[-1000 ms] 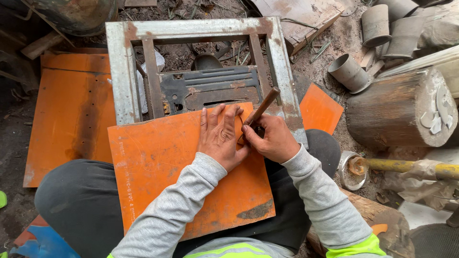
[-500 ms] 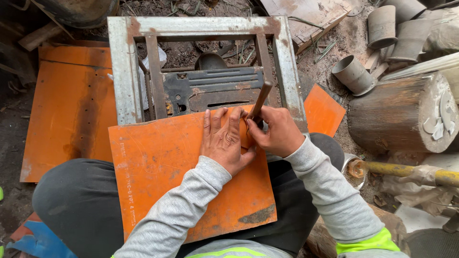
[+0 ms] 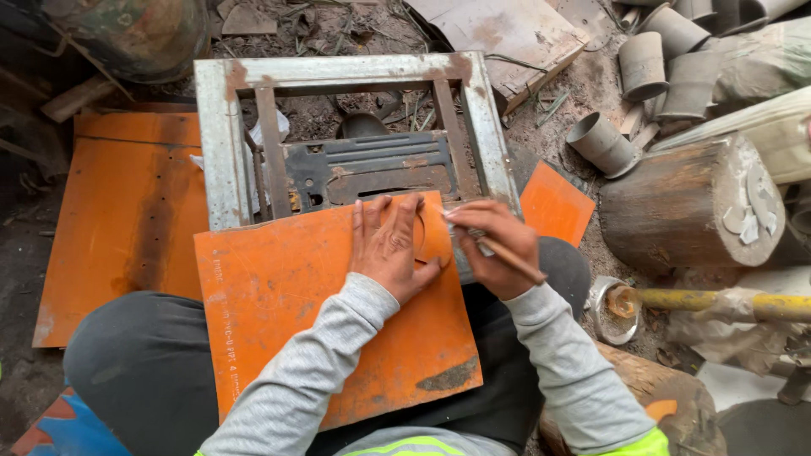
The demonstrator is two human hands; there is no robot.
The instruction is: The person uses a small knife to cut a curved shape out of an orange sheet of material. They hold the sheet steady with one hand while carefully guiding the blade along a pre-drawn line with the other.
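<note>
Head cam: my left hand [image 3: 390,247] is flat, fingers spread, pinning a round template on the orange sheet [image 3: 329,312] across my lap. My right hand [image 3: 497,250], just beside it, is closed around a wooden-handled scriber [image 3: 505,253] whose long axis slants down-right, tip toward the sheet's top edge. No containers hold anything I can see.

The sheet [image 3: 321,321] on the lap is bright orange, with a dark grey smear near its right corner and a line of pale print along its left edge. A larger sheet [image 3: 118,219] at left is the same orange, streaked dark brown. The frame [image 3: 224,143] at far centre is pale grey with rust-brown patches. The sleeves [image 3: 312,371] are light grey with neon yellow cuffs. The log [image 3: 676,211] at right is brown; the pipe pieces [image 3: 642,63] at far right are dull grey.
</note>
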